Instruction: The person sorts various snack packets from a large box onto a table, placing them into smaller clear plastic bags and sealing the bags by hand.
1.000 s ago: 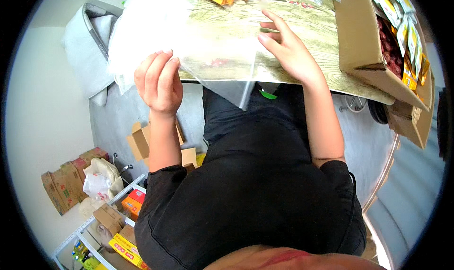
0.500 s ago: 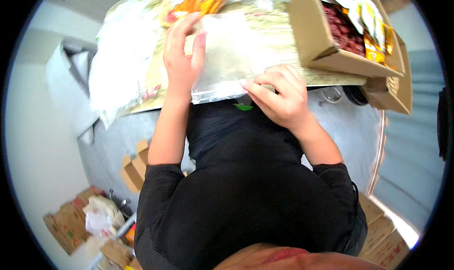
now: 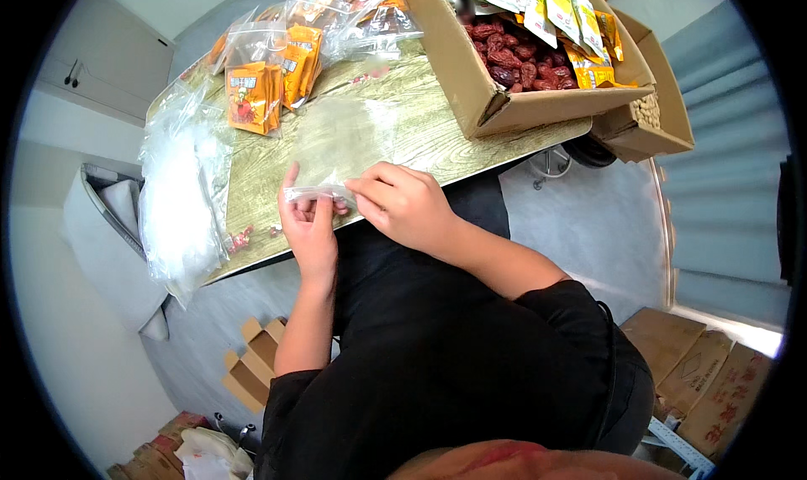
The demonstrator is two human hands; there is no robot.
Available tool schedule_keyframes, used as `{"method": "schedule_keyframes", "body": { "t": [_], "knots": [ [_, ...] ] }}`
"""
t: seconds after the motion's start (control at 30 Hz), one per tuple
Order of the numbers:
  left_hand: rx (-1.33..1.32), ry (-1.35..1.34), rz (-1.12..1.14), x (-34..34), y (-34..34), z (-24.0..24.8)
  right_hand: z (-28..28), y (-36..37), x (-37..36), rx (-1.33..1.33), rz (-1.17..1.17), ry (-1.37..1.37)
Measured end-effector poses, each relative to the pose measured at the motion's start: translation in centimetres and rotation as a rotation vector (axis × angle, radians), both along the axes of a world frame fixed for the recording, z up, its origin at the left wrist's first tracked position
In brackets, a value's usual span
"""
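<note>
A clear, flat plastic zip bag [image 3: 343, 139] spreads over the near part of the wood-patterned table, its near edge raised between my hands. My left hand [image 3: 309, 232] is closed on that edge, with the thumb on the near side and fingers partly visible behind the film. On the bag's right corner my right hand [image 3: 408, 207] pinches the same edge between thumb and fingertips. No contents show inside this bag. Beyond it stand clear bags of orange packets [image 3: 256, 93], touched by neither hand.
A stack of clear plastic bags [image 3: 181, 194] overhangs the table's left edge. At the right, a cardboard box [image 3: 538, 106] holds red dates [image 3: 525, 60] and white-and-yellow packets [image 3: 559, 9]. Another box [image 3: 626, 135] with pale nuts sits beside it. Small red wrapped pieces [image 3: 239, 239] lie near the front edge.
My left hand has come from the bag's left side to its near edge and closed on it. The right hand keeps its pinch. The whole view has turned, showing more of the table.
</note>
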State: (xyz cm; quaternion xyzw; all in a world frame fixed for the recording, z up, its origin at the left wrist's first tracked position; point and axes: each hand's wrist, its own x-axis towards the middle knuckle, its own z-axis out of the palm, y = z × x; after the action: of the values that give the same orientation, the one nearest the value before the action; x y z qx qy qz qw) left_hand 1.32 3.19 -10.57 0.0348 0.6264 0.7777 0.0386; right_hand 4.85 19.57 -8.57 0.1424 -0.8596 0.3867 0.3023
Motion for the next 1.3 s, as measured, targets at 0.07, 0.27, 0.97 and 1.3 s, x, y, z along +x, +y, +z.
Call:
{"method": "schedule_keyframes", "body": {
  "t": [0.07,0.27,0.97,1.3],
  "knots": [
    [-0.019,0.016,-0.013,-0.4,-0.4,0.4,0.3,-0.2,-0.4,-0.006,-0.062,0.041],
    [-0.058,0.202,-0.142,-1.5,0.3,-0.5,2.4,-0.6,0.3,0.083,-0.092,0.296],
    [-0.862,1.844,-0.724,-10.9,31.6,14.5,-5.9,1.6,-3.8,-0.028,-0.017,-0.210],
    [-1.100,2.001,-0.927,-17.6,39.5,15.8,-5.4,2.6,-3.4,-0.114,0.028,-0.183]
  ]
}}
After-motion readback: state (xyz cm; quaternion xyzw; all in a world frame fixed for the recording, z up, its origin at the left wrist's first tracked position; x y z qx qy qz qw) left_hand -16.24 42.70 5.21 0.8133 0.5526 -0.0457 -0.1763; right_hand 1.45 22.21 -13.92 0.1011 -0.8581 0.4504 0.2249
